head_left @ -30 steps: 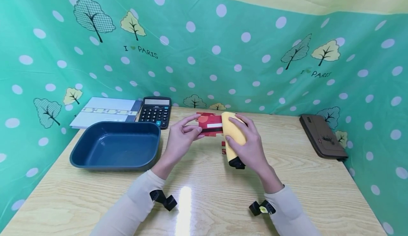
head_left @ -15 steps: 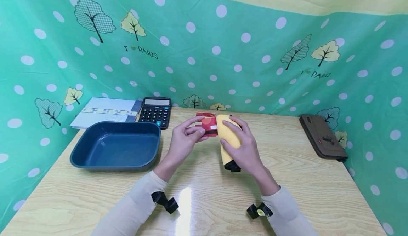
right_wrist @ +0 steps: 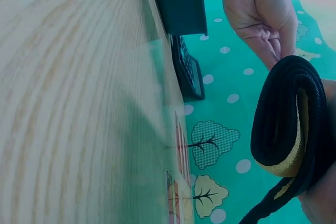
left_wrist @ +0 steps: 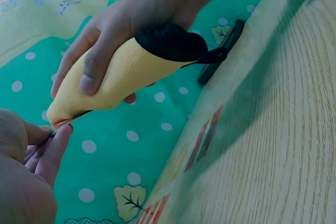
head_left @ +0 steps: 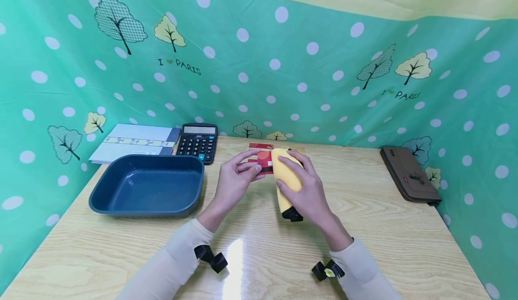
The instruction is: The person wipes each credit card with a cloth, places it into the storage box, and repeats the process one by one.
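Note:
My left hand (head_left: 234, 183) pinches a red card (head_left: 265, 157) with a dark stripe. The card's right part is hidden at the left side of a folded yellow fabric piece (head_left: 286, 176); whether it is inside a fold I cannot tell. My right hand (head_left: 308, 196) grips that yellow piece, thumb on the near side and fingers over the top. In the right wrist view the yellow fabric's black end (right_wrist: 278, 114) shows several rolled layers. Both hands are above the table. Red printed cards (left_wrist: 202, 142) lie on the table beyond them.
A dark blue basin (head_left: 147, 185) stands at the left of the wooden table (head_left: 259, 259). Behind it are a black calculator (head_left: 197, 141) and a white-and-blue folder (head_left: 135, 141). A brown zipped wallet (head_left: 410, 173) lies far right, against the green dotted curtain (head_left: 307, 75).
My right hand has brought the yellow piece leftward and slightly nearer, and less of the red card shows. My left hand has shifted slightly right, still pinching the card.

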`<state>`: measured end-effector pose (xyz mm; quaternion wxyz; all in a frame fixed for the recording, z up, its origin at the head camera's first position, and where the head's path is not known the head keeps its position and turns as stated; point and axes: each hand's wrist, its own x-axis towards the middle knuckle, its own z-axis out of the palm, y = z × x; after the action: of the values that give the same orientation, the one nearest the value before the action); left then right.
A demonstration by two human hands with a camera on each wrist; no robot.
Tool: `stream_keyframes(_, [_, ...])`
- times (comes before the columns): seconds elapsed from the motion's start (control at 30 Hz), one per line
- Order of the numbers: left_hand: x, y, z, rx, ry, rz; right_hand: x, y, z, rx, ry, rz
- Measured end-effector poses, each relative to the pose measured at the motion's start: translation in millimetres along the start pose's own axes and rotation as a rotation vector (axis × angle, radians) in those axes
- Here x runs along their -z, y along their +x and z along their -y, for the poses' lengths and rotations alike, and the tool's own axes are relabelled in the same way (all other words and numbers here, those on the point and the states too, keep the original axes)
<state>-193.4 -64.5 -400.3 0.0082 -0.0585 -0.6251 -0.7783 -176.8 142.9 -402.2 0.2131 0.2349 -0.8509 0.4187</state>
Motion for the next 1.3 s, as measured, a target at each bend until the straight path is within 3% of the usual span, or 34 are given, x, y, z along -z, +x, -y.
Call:
stream_keyframes(0.27, [-1.7, 0.2, 0.9, -0.012, 0.057, -0.011, -0.6, -1.2, 3.8, -0.005, -0.008, 0.016])
stream_keyframes(0.57, [-4.0, -2.6, 1.1, 0.015, 0.016, 0.024, -3.9, -3.4, 6.5, 0.001, -0.001, 0.03])
stream_keyframes(0.8, [-5.6, -4.4, 2.9, 0.023, 0.039, 0.039, -6.8, -4.2, 8.9, 0.027, -0.026, 0.046])
stream_keyframes(1.3, [0.8, -5.7, -10.0, 0.053, 0.075, 0.08, 1.6, 0.9, 5.8, -0.014, -0.054, 0.004])
